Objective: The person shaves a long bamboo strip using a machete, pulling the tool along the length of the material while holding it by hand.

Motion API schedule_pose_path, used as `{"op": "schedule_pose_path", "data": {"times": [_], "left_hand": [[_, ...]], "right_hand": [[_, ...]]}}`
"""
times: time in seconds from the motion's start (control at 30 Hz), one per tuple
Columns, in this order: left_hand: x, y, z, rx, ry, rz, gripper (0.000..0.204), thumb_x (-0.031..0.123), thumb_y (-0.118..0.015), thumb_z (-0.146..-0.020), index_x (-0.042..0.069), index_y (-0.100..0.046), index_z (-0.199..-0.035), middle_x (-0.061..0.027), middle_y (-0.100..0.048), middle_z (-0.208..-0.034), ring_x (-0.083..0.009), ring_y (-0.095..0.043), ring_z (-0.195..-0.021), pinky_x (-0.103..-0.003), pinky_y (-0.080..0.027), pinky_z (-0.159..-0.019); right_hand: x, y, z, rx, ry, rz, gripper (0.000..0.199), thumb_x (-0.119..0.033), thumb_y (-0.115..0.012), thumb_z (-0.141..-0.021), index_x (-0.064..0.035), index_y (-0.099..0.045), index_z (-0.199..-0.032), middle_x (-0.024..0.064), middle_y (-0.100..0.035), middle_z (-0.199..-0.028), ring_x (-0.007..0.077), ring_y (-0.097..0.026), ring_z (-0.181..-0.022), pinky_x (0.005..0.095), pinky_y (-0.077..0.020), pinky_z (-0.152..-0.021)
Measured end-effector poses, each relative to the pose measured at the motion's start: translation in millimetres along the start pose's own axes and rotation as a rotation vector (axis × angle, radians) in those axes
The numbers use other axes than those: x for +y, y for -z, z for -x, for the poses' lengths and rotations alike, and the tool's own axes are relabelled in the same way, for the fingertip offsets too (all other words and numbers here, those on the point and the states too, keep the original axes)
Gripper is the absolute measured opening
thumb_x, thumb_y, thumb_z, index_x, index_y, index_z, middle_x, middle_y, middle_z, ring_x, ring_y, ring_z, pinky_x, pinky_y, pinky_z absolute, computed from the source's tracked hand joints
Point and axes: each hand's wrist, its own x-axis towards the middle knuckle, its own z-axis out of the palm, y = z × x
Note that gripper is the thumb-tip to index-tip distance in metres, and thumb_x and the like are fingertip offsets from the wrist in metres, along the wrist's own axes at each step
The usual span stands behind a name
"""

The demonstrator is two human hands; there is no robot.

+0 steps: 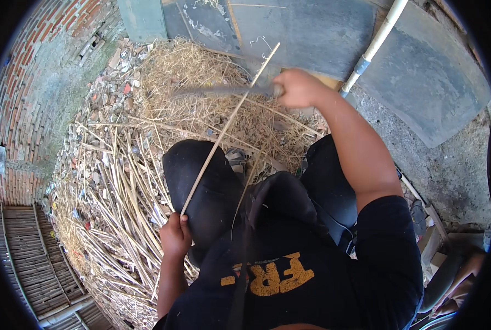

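My left hand [176, 235] is closed round the lower end of a long, thin, pale bamboo strip [208, 163], beside my left knee. The strip slants up and away to the right, its far end free in the air. Held in my right hand [301, 89] is a long-bladed knife, its handle in my fist. The dark blade [218, 89] is smeared by motion and points left, crossing the strip near its far end. Whether the blade touches the strip I cannot tell. A thin curled shaving hangs near the strip's tip.
Several pale strips [122, 203] lie in a loose pile on the left. Ahead is a heap of fine shavings [193, 71]. Rubble covers the ground by a brick wall [28, 104]. Grey panels [306, 38] and a white pipe [378, 41] stand ahead and right. A slatted bamboo panel [34, 253] is lower left.
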Motion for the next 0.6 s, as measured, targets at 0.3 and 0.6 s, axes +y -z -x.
{"op": "schedule_pose_path", "data": {"times": [0.3, 0.6], "left_hand": [[-1.9, 7.3, 1.7, -0.038, 0.015, 0.015, 0.030, 0.024, -0.054, -0.101, 0.004, -0.048, -0.080, -0.0230, -0.055, -0.059, -0.0475, -0.058, -0.059, -0.053, -0.042, -0.053], [4.6, 7.7, -2.1, -0.026, 0.007, 0.080, 0.032, 0.024, -0.053, -0.101, 0.003, -0.049, -0.078, -0.0227, -0.054, -0.058, -0.0471, -0.057, -0.058, -0.051, -0.041, -0.052]], "right_hand": [[-9.6, 9.0, 4.5, 0.052, -0.063, -0.003, 0.025, -0.017, -0.064, -0.075, -0.0040, -0.068, -0.095, 0.0203, -0.068, -0.085, 0.0367, -0.066, -0.082, 0.0457, -0.0517, -0.077], [17.7, 14.1, -0.7, 0.150, -0.131, -0.044, 0.023, -0.021, -0.062, -0.078, -0.0042, -0.068, -0.093, 0.0175, -0.069, -0.085, 0.0374, -0.066, -0.085, 0.0463, -0.0521, -0.078]]}}
